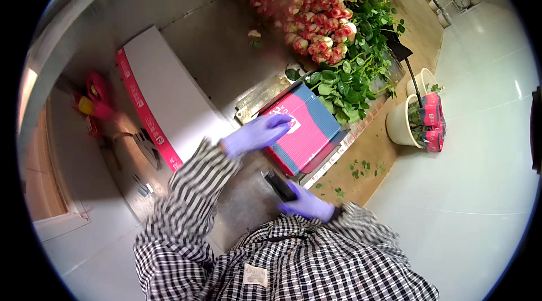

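My left hand (257,133), in a purple glove, lies with stretched fingers over the near left edge of a pink and blue corrugated cardboard wrap (307,137). Its fingertips reach onto the pink face. My right hand (307,204), gloved alike, is closed round a black stapler (280,186) with a metal tip, just in front of the wrap. Green rose leaves (339,89) stick out at the wrap's far side. Whether stems lie inside it I cannot tell.
Pink and white roses (316,13) are heaped at the back. A stack of white sheets (169,89) with a pink edge lies left. On the right stand a cream bucket (400,126) holding wrapped bundles and a black-handled tool (415,75). A pink and yellow tape dispenser (99,98) sits far left.
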Action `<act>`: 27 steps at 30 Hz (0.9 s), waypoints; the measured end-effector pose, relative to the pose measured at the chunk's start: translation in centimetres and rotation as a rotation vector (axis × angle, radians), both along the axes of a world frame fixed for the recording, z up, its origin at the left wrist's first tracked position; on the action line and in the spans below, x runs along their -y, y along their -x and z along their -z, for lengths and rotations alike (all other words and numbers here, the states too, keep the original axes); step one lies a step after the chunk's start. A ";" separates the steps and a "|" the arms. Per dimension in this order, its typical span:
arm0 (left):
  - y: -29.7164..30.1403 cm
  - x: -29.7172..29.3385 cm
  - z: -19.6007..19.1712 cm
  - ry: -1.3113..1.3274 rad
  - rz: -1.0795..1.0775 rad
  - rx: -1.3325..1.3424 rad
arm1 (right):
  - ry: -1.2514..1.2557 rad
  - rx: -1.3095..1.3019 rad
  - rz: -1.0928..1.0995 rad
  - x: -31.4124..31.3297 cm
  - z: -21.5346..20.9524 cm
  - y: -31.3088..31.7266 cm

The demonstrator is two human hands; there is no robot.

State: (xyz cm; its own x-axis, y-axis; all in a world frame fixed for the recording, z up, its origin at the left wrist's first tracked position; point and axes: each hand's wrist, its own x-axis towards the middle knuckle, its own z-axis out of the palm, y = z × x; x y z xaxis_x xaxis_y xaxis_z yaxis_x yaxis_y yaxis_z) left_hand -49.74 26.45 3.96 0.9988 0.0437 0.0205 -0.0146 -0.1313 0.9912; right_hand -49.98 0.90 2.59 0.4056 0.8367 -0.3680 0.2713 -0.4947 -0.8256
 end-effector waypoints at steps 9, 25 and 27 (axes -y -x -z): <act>0.7 10.6 -0.9 0.604 -0.540 -0.478 | 0.323 -0.308 0.588 20.8 -1.2 -19.4; -7.5 25.0 -23.9 0.491 -1.401 -0.241 | 0.158 -0.450 -0.176 11.5 13.4 -44.6; -7.2 25.9 -21.0 0.475 -1.370 -0.362 | 0.146 -0.482 -0.163 13.9 12.7 -46.8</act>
